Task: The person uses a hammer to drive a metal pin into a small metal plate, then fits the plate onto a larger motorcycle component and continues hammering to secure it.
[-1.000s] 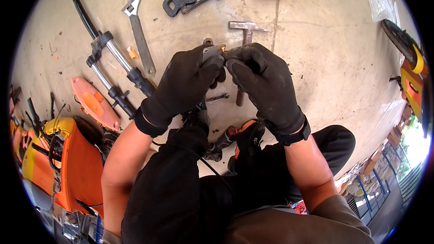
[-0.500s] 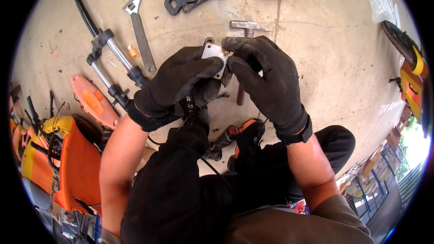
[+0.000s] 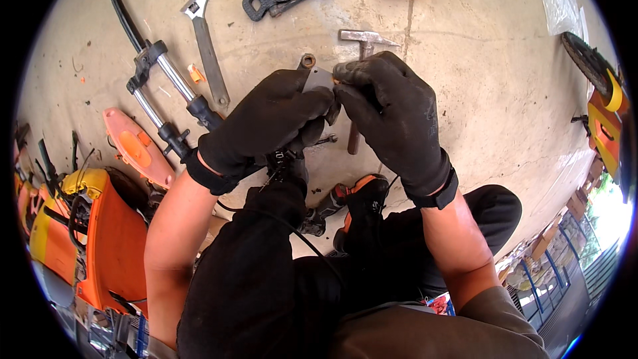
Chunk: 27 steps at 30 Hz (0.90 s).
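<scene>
Metal plate (image 3: 319, 79), upper ctr of frame, had tilted vs. 0.5 s ago: face went from bright white to dull grey. L hand (image 3: 276, 110) was closed round it; R hand (image 3: 395, 113) had thumb + fingertips nearly together at its R edge, couldn't tell what they held. Prob. meant handling there wasn't done. Hammer (image 3: 366, 45) lay nearby.
</scene>
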Each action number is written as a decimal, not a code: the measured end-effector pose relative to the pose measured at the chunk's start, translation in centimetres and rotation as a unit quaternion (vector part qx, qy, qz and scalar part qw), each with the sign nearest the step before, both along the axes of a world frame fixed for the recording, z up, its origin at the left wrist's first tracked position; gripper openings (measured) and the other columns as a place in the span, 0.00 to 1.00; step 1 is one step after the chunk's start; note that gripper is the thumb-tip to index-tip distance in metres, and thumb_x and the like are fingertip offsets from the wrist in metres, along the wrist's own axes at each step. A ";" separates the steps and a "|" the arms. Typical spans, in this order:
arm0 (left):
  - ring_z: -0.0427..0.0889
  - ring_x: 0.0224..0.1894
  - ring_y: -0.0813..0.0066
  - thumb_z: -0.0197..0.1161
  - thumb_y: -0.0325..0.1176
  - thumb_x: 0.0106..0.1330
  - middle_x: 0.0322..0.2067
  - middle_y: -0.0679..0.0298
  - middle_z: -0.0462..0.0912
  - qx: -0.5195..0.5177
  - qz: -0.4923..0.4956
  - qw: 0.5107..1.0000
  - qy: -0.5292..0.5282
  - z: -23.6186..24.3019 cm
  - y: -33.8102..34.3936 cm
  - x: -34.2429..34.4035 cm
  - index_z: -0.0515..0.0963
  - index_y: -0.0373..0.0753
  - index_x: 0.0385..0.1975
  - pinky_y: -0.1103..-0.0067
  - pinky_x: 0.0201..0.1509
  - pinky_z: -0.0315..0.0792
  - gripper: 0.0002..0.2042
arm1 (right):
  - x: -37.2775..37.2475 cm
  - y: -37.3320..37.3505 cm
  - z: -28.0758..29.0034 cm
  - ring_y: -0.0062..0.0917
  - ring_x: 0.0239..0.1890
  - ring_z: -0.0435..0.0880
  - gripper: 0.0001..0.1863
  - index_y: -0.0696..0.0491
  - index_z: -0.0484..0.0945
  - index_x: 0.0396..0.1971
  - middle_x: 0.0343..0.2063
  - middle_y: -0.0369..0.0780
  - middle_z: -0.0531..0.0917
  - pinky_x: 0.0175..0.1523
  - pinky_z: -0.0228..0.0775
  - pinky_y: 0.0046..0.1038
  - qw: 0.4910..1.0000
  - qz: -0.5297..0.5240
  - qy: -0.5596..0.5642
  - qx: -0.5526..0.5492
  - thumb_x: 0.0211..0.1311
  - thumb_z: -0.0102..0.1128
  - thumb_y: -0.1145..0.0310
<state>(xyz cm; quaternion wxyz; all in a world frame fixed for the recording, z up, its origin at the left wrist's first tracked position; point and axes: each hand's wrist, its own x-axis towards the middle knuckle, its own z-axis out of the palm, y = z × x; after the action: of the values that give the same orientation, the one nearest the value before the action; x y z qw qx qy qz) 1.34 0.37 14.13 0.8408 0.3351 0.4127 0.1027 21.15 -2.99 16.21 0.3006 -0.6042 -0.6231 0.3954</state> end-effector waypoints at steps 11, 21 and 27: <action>0.82 0.25 0.66 0.53 0.31 0.72 0.23 0.58 0.82 0.377 -0.002 0.913 0.154 -0.7 -2.1 1.2 0.76 0.32 0.41 0.72 0.32 0.75 0.09 | -1.1 -0.5 -0.6 0.37 0.29 0.82 0.06 0.58 0.77 0.35 0.28 0.44 0.81 0.35 0.73 0.33 0.995 -0.060 0.023 -0.078 0.62 0.65 0.74; 0.85 0.38 0.46 0.62 0.19 0.62 0.38 0.48 0.84 0.518 0.038 0.833 0.190 -0.9 -2.2 1.3 0.77 0.35 0.50 0.65 0.41 0.79 0.15 | -0.8 -0.3 2.4 0.20 0.23 0.79 0.07 0.60 0.80 0.38 0.23 0.39 0.82 0.32 0.72 0.22 0.948 -0.146 0.169 -0.226 0.63 0.64 0.74; 0.85 0.39 0.48 0.62 0.17 0.57 0.39 0.50 0.83 0.565 -0.001 0.801 0.197 -0.5 -1.8 0.8 0.76 0.36 0.51 0.64 0.41 0.79 0.20 | -0.2 0.2 2.2 0.22 0.20 0.77 0.08 0.60 0.78 0.31 0.18 0.40 0.78 0.29 0.69 0.26 0.957 -0.077 0.159 -0.228 0.64 0.64 0.71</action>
<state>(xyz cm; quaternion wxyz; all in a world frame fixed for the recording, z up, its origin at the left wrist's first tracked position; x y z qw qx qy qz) 2.13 -1.44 13.65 0.4026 0.7643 0.4382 0.2486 20.93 -2.83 18.38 0.2797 -0.6320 -0.4119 0.5938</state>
